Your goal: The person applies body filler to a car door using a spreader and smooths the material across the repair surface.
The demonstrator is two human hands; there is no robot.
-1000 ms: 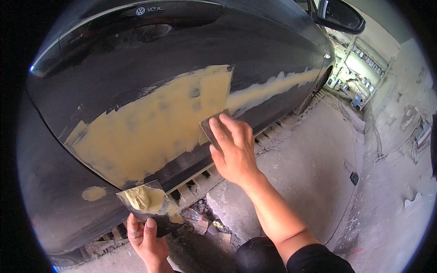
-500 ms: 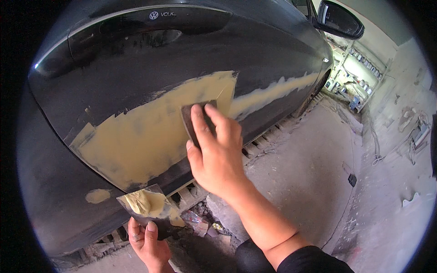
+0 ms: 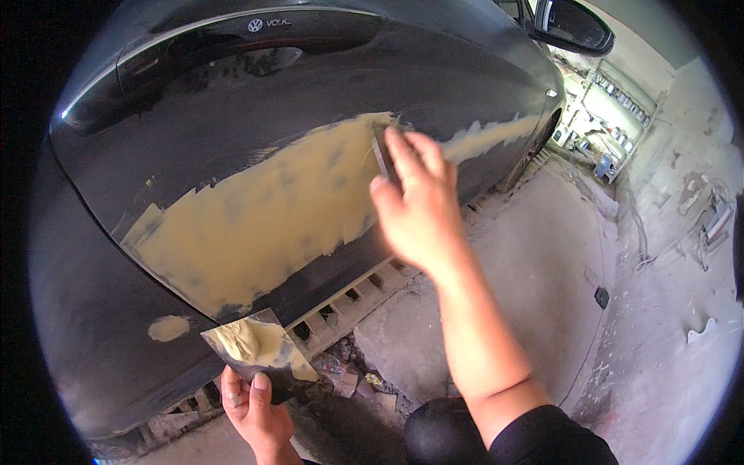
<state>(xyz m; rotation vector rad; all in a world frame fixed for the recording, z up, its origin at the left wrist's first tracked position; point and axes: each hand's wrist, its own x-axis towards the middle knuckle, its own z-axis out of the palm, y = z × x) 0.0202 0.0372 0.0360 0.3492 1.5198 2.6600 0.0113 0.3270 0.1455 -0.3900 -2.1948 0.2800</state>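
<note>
A wide patch of yellow body filler (image 3: 256, 225) covers the lower part of a dark car door (image 3: 310, 101). My right hand (image 3: 422, 205) grips a thin dark spreader (image 3: 381, 157) at the patch's upper right end; most of the tool is hidden behind the fingers, so I cannot tell if its edge touches the door. Low at the left, my left hand (image 3: 258, 411) pinches a dark flat mixing board (image 3: 288, 386) between thumb and fingers. On that board sits a lump of pale yellow filler (image 3: 239, 341) with a smeared layer beside it.
A thinner filler streak (image 3: 496, 139) runs forward along the car, and a small filler spot (image 3: 168, 328) marks the panel at left. A side mirror (image 3: 573, 27) juts out above. Rubble (image 3: 349, 376) lies beneath the sill. Shelves with cans (image 3: 620, 108) stand at the far right.
My right hand has swept up and to the right with the spreader, toward the filler patch's upper right corner. My left hand and the board have barely moved.
</note>
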